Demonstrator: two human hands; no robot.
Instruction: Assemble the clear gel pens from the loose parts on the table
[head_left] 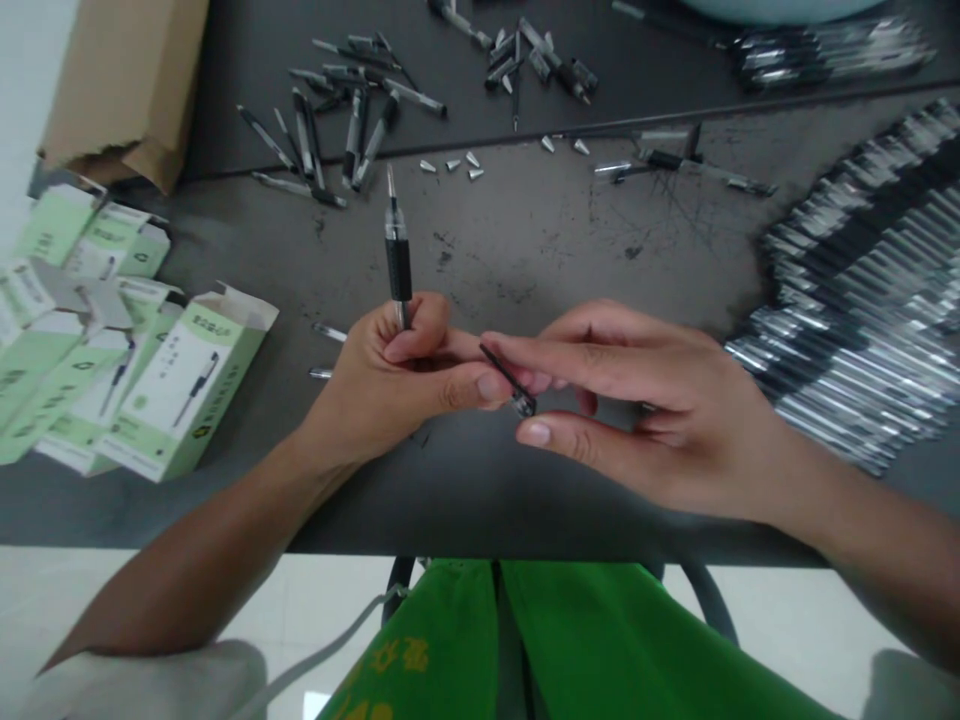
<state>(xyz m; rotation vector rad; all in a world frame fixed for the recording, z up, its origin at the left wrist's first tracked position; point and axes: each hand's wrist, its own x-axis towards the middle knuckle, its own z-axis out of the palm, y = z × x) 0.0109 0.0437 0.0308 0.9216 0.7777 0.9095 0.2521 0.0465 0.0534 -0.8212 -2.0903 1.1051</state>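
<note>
My left hand (405, 370) is closed round a gel pen (399, 250) with a black grip. The pen stands upright out of the curled fingers, its thin refill tip bare at the top. Between my two hands is a small dark pen cap (517, 390) with a black clip, lying slantwise. My left thumb tip touches its clip side. The fingers and thumb of my right hand (637, 400) close about the same cap from the right. Part of the cap is hidden by the fingers.
Several small silver cone tips (452, 165) lie ahead. Loose pen parts (352, 110) are scattered behind them. A large row of pens (877, 290) lies right, green-and-white pen boxes (180, 380) left, beside a brown cardboard box (127, 90). The table's front edge runs below my hands.
</note>
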